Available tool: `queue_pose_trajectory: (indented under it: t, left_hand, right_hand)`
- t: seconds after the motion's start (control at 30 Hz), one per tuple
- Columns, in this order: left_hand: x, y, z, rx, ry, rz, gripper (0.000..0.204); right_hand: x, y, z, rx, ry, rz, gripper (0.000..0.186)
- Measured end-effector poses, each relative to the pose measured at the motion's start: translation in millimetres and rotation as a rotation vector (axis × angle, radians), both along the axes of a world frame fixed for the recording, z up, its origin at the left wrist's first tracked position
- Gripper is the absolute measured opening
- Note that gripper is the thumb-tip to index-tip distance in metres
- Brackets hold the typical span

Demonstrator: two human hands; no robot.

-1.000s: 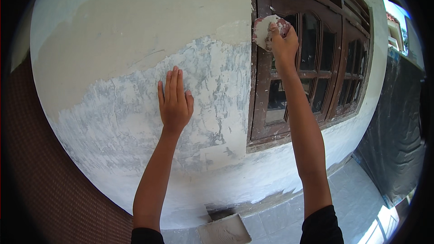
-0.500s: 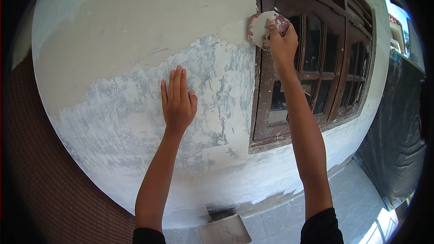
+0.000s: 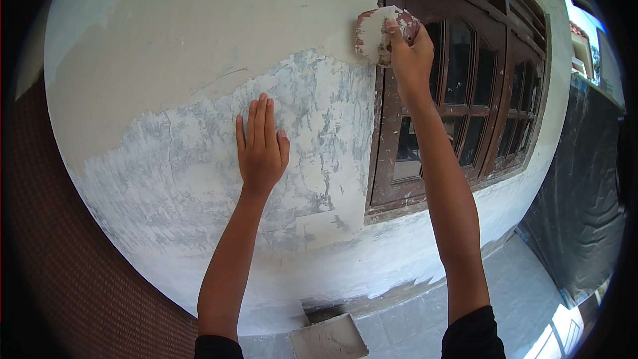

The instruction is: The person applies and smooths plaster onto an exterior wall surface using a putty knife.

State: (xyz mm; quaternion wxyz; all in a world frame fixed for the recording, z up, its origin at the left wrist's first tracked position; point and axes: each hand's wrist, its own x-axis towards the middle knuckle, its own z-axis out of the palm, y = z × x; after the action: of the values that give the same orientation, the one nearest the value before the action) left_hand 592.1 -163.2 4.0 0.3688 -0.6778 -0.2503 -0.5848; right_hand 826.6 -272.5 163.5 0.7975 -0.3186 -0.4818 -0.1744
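Fingers stretched and nearly together, my left hand lies flat against the patchy white and bluish-grey part of the wall. High on the right, my right hand grips a reddish plaster float smeared with pale plaster, its thumb on the near face. The float overlaps the wall and the window frame's left edge in this view; whether it touches the wall is hard to tell. Smooth beige plaster covers the wall above, ending in a ragged edge over the patchy area.
A brown wooden window with several glass panes fills the right side of the wall. At the wall's foot, a tray of wet plaster sits on grey floor tiles. Black sheeting hangs at the far right, a brown woven surface at left.
My right hand and the float have shifted slightly up and left, farther over the wall beside the window frame. My left hand stays at the same spot on the wall.
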Motion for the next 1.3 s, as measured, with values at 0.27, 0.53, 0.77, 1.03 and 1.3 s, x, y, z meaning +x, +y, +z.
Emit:
queue_pose_trajectory:
  t: [0.27,0.53,0.77,1.03,1.3]
  left_hand:
    - [-4.4,0.2,1.0,-0.008,0.001,-0.003,0.056]
    - [-5.3,2.4,-1.8,-0.011,0.01,0.016,0.056]
    - [-2.5,1.2,-1.7,-0.008,-0.002,-0.001,0.055]
    - [-3.7,2.1,-0.1,-0.007,0.013,-0.013,0.055]
    - [-2.7,0.1,-0.9,-0.01,0.003,0.002,0.055]
  right_hand:
    - [30.5,11.7,-13.1,-0.155,0.074,-0.116,0.033]
    - [17.3,17.6,-30.5,-0.085,-0.1,0.021,0.027]
    - [46.1,-0.9,-19.4,-0.084,0.089,0.034,0.025]
    - [47.5,32.4,-4.6,-0.153,-0.116,0.164,0.03]
    - [52.4,12.5,-1.2,-0.122,0.027,0.447,0.025]
